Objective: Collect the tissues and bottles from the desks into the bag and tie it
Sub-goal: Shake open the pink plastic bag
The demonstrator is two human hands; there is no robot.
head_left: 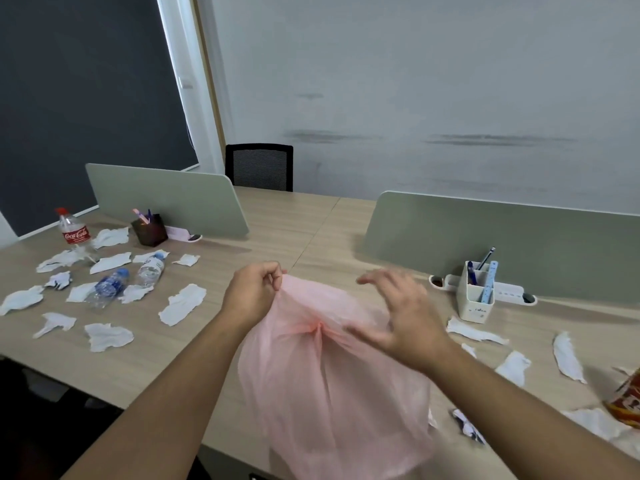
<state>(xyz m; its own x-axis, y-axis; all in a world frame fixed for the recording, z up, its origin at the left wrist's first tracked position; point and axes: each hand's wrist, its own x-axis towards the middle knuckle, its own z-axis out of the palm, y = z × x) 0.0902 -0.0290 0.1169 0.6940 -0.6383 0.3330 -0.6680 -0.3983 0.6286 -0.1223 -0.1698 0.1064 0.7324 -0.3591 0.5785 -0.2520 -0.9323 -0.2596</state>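
Observation:
A thin pink plastic bag (329, 386) hangs in front of me over the desk's near edge. My left hand (254, 292) pinches the bag's top rim. My right hand (398, 313), blurred, has its fingers spread and touches the bag's right side. On the left desk lie several white tissues (181, 304), a Coca-Cola bottle (74, 232) standing upright, and two clear water bottles (109, 287) (149, 270) lying down. More tissues (568, 356) are scattered on the right desk.
Green divider panels (166, 195) (502, 244) stand across the wooden desks (284, 230). A dark pen cup (149, 230) sits at the left, a white pen holder (476, 294) at the right. A red-orange packet (627, 400) pokes in at the right edge. A black chair (259, 167) stands behind.

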